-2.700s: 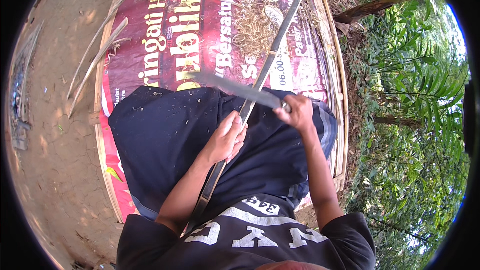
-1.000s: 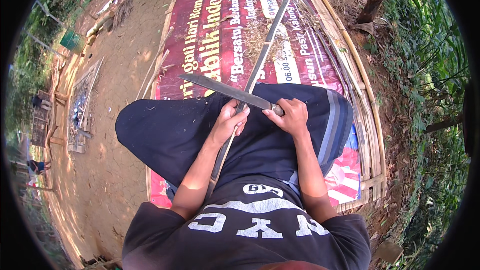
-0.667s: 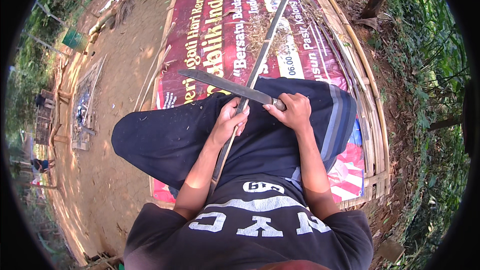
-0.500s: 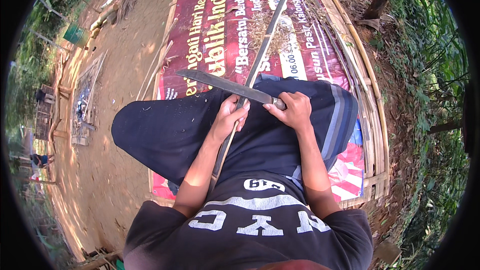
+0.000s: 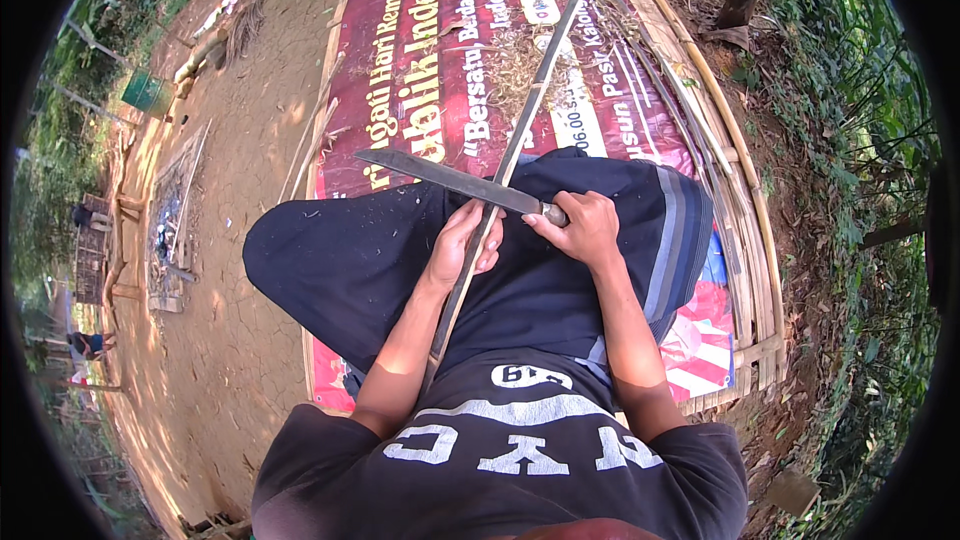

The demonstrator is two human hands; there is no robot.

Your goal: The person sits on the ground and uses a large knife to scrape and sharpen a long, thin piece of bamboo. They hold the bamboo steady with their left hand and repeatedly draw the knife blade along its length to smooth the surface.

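Observation:
A long, narrow bamboo strip (image 5: 523,126) slants across my lap, its far end over the printed banner and its near end by my shirt. My left hand (image 5: 466,244) is closed around the strip, just below the spot where a machete (image 5: 440,175) crosses it. The machete's dark, broad blade lies over the strip, with its tip pointing left. My right hand (image 5: 584,226) grips the short handle, thumb stretched along it toward the blade. The blade's edge against the strip is too fine to make out.
Thin shavings (image 5: 515,70) lie on the red banner (image 5: 375,50), which covers a bamboo platform (image 5: 765,310). More long strips (image 5: 690,105) rest along its right side. Bare earth (image 5: 235,210) stretches left, with a green bin (image 5: 148,93) and a distant person (image 5: 90,343). Plants grow at right.
The machete and my right hand have shifted slightly toward me, the handle moving a little left. My left hand keeps its hold on the bamboo strip. The whole view has shifted a little.

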